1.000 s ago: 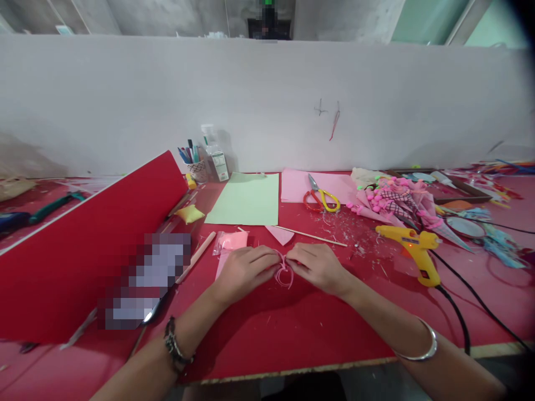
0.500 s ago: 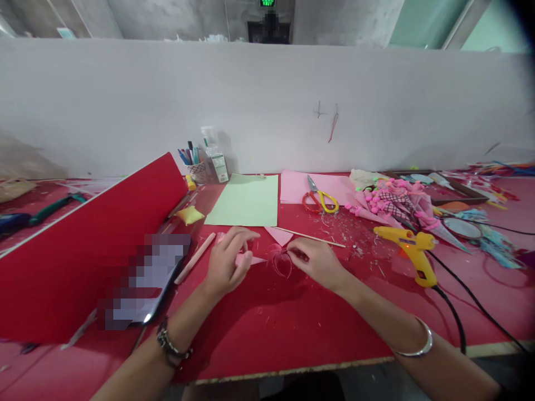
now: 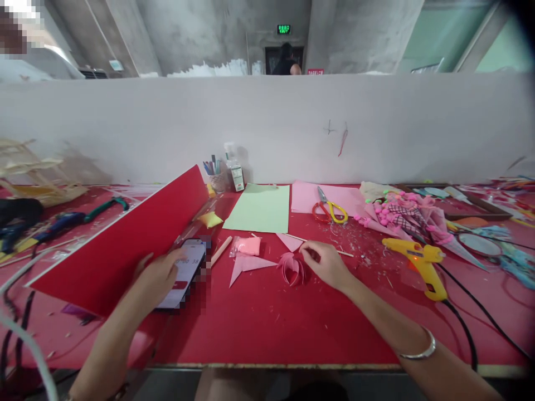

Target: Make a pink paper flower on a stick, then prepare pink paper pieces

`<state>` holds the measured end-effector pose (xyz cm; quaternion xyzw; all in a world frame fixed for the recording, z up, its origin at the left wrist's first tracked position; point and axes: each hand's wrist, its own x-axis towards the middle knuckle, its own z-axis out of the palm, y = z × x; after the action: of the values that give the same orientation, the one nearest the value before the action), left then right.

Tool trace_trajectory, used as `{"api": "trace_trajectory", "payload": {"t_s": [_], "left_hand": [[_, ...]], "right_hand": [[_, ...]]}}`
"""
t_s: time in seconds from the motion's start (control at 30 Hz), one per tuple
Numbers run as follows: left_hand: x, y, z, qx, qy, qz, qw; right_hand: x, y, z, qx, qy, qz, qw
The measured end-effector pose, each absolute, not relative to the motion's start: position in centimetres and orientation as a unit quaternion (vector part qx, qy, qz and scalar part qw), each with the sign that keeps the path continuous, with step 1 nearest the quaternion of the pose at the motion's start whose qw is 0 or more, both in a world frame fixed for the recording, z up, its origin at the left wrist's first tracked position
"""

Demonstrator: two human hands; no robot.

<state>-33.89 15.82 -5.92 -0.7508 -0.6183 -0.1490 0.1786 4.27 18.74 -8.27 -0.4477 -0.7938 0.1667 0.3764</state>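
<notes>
My left hand (image 3: 157, 277) is over the phone (image 3: 190, 267), its fingers stretched across the lit screen, which shows timer digits; the fingers are slightly blurred. A ball-like shape of curled pink paper strips (image 3: 291, 270) rests on the red table. Just to its right is my right hand (image 3: 325, 263), fingers curled in with the tips at the shape's upper edge. Whether they touch it, or pinch something small, I cannot make out. Beside the shape lie folded pink paper pieces (image 3: 251, 263), a pink paper triangle (image 3: 289, 241) and a small bag of pink material (image 3: 248, 245).
A red board (image 3: 137, 245) leans up on the left. Green paper (image 3: 261, 209) and scissors (image 3: 330, 211) on pink sheets (image 3: 303, 197) lie behind. On the right are a yellow glue gun (image 3: 420, 259) with a black cable and pink paper cones with pompoms (image 3: 401, 214).
My left hand has moved left from beside the pink paper onto the phone. My right hand has shifted slightly up from the curled paper shape. The camera view has tilted up.
</notes>
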Motion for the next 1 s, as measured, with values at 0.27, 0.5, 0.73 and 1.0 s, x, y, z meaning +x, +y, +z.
{"api": "trace_trajectory", "payload": {"t_s": [0.27,0.5,0.73,1.0], "left_hand": [[-23.5,14.9,-3.5,-0.826,-0.513,-0.232,0.003],[-16.3,16.5,-5.3,-0.853,-0.450,-0.253,-0.081],[-15.0,18.3,-6.4,-0.865,-0.412,-0.253,-0.133],[-15.4,19.0,-7.3,-0.874,-0.353,-0.260,-0.210]], "right_hand": [[4.3,18.5,-8.1,-0.389,-0.821,0.230,0.349],[4.2,18.6,-8.2,-0.385,-0.821,0.224,0.357],[4.1,18.6,-8.1,-0.378,-0.841,0.197,0.332],[4.3,18.8,-7.7,-0.385,-0.830,0.232,0.331]]}}
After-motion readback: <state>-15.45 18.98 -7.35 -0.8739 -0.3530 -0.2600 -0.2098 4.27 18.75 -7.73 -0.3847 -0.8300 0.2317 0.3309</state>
